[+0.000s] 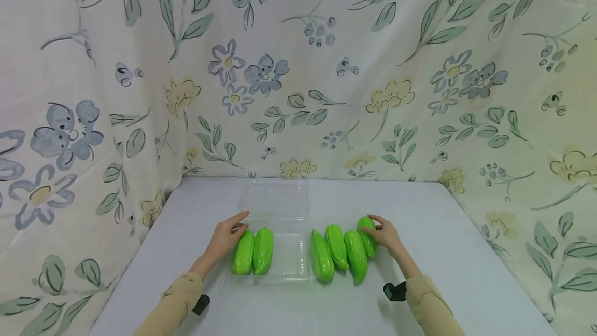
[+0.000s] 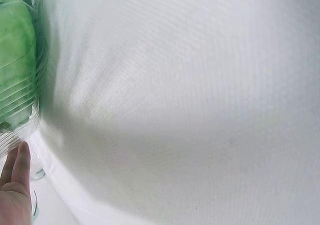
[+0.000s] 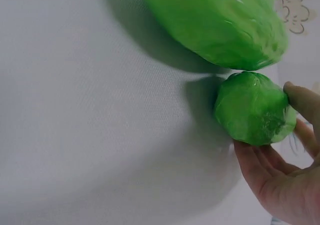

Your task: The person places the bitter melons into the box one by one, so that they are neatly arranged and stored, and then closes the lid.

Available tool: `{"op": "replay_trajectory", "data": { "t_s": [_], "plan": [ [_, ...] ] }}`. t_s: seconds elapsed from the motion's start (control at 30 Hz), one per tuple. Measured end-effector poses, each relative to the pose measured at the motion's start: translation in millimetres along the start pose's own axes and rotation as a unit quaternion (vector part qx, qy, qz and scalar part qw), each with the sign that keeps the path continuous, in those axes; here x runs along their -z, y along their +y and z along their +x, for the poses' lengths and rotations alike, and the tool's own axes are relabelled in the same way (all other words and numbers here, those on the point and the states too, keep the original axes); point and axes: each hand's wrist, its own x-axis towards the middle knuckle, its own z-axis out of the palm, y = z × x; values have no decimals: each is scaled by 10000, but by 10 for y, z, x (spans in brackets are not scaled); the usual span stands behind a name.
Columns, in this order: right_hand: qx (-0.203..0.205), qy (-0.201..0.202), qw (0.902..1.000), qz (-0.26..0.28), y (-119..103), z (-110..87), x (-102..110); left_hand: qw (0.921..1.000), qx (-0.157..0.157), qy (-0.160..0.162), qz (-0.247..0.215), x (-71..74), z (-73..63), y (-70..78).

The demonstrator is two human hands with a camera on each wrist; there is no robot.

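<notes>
A clear plastic clamshell box [image 1: 289, 259] lies with its lid [image 1: 275, 196] folded back, away from me. Two long green gourd-like vegetables [image 1: 263, 252] lie side by side in its left part. My left hand [image 1: 226, 233] is at the box's back left corner; in the left wrist view its straight fingers [image 2: 21, 167] touch the ribbed clear wall. With my right hand [image 1: 384, 233] I grip the rightmost green vegetable [image 3: 252, 107] between thumb and fingers. It leans beside a neighbouring green vegetable [image 1: 356, 257].
Two more green vegetables, a pointed one [image 1: 322, 255] and a shorter one [image 1: 337, 245], lie in the row right of the box. The white table [image 1: 420, 211] ends at a floral curtain [image 1: 298, 134] behind and at both sides.
</notes>
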Motion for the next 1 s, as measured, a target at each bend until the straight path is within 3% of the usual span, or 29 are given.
{"op": "replay_trajectory", "data": {
  "t_s": [0.27, 1.0],
  "plan": [
    [-69, 163, 9998, 85, 49, -23, 50, 9997, 203, -102, 16, 17, 8, 27],
    [-220, 182, 9991, 327, 48, -52, 134, 10000, 61, 4, 66, 0, 13, 16]
  ]
}}
